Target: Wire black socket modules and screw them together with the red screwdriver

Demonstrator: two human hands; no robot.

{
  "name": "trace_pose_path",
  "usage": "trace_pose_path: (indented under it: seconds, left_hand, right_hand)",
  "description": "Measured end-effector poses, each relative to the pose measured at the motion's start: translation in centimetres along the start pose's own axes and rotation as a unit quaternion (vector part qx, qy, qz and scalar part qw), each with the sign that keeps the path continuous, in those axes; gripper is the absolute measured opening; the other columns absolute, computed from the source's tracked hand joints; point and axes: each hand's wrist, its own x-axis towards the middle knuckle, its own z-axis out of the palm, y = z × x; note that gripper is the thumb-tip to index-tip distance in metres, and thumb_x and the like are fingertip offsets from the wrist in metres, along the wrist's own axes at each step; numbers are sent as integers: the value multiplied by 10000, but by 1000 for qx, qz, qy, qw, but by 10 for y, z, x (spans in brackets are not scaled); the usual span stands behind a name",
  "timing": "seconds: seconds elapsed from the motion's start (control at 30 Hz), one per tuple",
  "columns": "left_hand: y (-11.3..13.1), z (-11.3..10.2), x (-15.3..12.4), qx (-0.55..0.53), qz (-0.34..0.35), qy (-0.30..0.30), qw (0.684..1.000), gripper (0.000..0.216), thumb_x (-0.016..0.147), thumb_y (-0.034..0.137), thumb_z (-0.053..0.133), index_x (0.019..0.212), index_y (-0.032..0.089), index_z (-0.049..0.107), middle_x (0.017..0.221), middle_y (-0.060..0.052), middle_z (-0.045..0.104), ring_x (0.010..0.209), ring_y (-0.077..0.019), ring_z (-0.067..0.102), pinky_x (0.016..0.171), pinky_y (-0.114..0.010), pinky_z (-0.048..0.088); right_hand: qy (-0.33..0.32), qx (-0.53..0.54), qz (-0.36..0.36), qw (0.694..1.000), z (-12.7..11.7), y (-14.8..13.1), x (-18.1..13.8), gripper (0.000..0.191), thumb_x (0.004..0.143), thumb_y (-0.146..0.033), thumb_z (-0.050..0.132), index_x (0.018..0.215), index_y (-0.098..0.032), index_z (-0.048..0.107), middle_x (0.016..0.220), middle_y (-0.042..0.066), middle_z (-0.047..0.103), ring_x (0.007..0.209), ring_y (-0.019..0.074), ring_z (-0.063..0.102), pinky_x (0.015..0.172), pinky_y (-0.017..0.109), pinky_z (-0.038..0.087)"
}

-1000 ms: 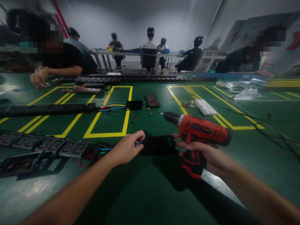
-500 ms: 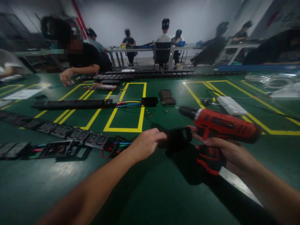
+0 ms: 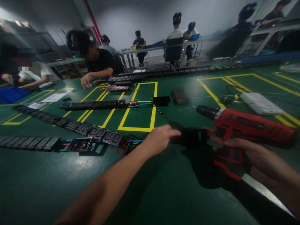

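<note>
My left hand point(image 3: 159, 140) is closed, its fingers pinching the left end of a small black housing point(image 3: 193, 137) just over the green table. A red and black cordless drill point(image 3: 253, 125) is in my right hand point(image 3: 250, 153), its bit pointing left. Some fingers of that hand reach past the drill's handle to the right end of the housing. Shadow hides the housing's details. Small screws point(image 3: 159, 112) lie beyond it. To the left, a black socket strip point(image 3: 93, 130) ends in coloured wires near my left forearm.
Another strip point(image 3: 91, 104) has wires running to a black box point(image 3: 161, 101). A socket strip with a dark open box point(image 3: 81, 144) lies at left. A white power strip point(image 3: 261, 103) is at right. Across the table a co-worker's hand point(image 3: 86, 80) handles something small.
My view has turned left and tilted, so most things sit farther right in the picture. Both hands keep hold of the housing, and the drill stays in my right hand.
</note>
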Motion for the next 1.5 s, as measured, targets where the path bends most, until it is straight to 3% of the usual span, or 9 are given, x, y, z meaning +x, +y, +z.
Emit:
trace_pose_path:
  seconds: [0.17, 0.33, 0.5, 0.9, 1.1, 1.5]
  left_hand:
    - [-5, 0, 3, -67, -18, 42, 997, 355, 875, 68, 509, 1170, 247, 592, 1095, -45, 653, 1000, -211, 617, 906, -394, 491]
    - [-7, 1, 5, -114, -76, 56, 989, 283, 846, 124, 560, 1101, 243, 542, 932, -16, 634, 828, -188, 608, 764, -341, 476]
    - [-8, 3, 4, -135, -79, 51, 986, 319, 842, 134, 553, 1136, 251, 513, 942, -13, 620, 841, -179, 611, 784, -335, 466]
    - [5, 8, -6, -25, -80, 56, 995, 282, 887, 231, 527, 1168, 243, 503, 1002, -49, 671, 846, -223, 648, 735, -353, 466]
    - [4, 10, -8, 0, -58, 50, 997, 472, 900, 285, 522, 1366, 306, 444, 1116, -52, 691, 823, -218, 665, 765, -383, 498]
    - [4, 12, -6, -6, -73, 26, 997, 453, 918, 404, 509, 1353, 281, 478, 1211, -70, 668, 1006, -270, 646, 834, -422, 506]
  right_hand:
    - [-6, 31, 10, 999, 6, 3, -1, 517, 615, -136, 781, 1107, -273, 702, 929, 31, 769, 672, 215, 704, 523, 296, 587]
    - [-22, 50, 5, 998, 8, 6, 2, 387, 645, -120, 723, 1020, -216, 700, 769, 1, 735, 634, 185, 688, 526, 275, 553]
    - [-63, 73, -3, 995, 8, 10, 7, 338, 665, -121, 682, 993, -201, 692, 641, -32, 682, 603, 159, 665, 553, 247, 523]
    - [-93, 108, 10, 990, 3, 22, 22, 253, 738, -106, 612, 974, -186, 659, 889, 52, 773, 648, 147, 672, 627, 250, 538]
    - [-107, 107, 23, 988, 0, 22, 24, 272, 739, -114, 586, 995, -173, 653, 859, 68, 766, 620, 147, 674, 601, 244, 542]
    - [-99, 89, 49, 990, 6, 13, 22, 248, 777, -82, 560, 1001, -145, 646, 841, 68, 763, 596, 142, 675, 593, 245, 556]
